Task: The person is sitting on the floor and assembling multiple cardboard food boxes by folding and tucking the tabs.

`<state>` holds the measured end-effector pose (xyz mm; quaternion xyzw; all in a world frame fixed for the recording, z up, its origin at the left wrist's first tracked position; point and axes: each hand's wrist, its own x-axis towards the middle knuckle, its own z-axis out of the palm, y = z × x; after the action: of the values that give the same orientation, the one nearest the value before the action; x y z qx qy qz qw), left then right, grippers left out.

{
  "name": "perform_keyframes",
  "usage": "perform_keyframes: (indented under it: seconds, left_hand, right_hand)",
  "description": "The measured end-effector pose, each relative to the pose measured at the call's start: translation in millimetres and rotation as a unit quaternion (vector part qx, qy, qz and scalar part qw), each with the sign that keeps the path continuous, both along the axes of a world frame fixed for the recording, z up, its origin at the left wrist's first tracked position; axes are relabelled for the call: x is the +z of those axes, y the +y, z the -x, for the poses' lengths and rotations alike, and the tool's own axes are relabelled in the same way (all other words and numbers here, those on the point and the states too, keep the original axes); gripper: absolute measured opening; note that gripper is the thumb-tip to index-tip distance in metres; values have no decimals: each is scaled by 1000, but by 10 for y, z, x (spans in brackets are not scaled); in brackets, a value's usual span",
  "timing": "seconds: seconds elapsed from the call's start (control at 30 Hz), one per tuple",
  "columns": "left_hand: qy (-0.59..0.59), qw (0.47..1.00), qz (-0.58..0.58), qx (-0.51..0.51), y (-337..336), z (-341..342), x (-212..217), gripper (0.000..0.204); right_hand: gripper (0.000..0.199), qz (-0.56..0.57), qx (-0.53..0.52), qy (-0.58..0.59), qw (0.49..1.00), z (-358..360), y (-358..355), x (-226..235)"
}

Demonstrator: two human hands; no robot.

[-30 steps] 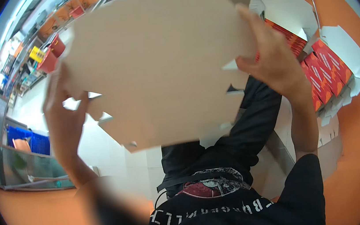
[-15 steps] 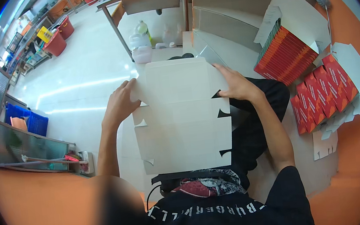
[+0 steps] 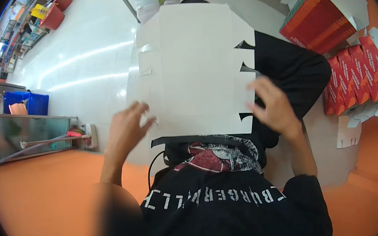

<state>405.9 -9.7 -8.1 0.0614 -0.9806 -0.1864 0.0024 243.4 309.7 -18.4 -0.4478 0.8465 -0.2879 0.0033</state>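
The left hand (image 3: 127, 127) curls loosely, thumb and fingers apart; the right hand (image 3: 274, 108) is spread wide. Neither has a firm grip, and I can't tell if they touch the big white card (image 3: 200, 70). The card could slide off if the leg (image 3: 292, 62) tips, and its flaps (image 3: 246, 55) could bend if squeezed hard. It lies over the lap, at two o'clock from the left hand, ten o'clock from the right. Around it, red boxes (image 3: 360, 73) are at three o'clock, a blue basket (image 3: 38, 103) at nine.
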Motion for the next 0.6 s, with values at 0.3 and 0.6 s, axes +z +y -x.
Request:
perform_keyframes:
  seconds: [0.3,0.6]
  left_hand:
    - [-146,984,95,-36,250,-309,-321,61]
    - [-24,1000,-5,-6,156,-135,-480,44]
  right_hand:
    - [57,-79,-70,-36,994,-797,124,-433]
    - [56,-54,-82,76,992,-524,-26,-364]
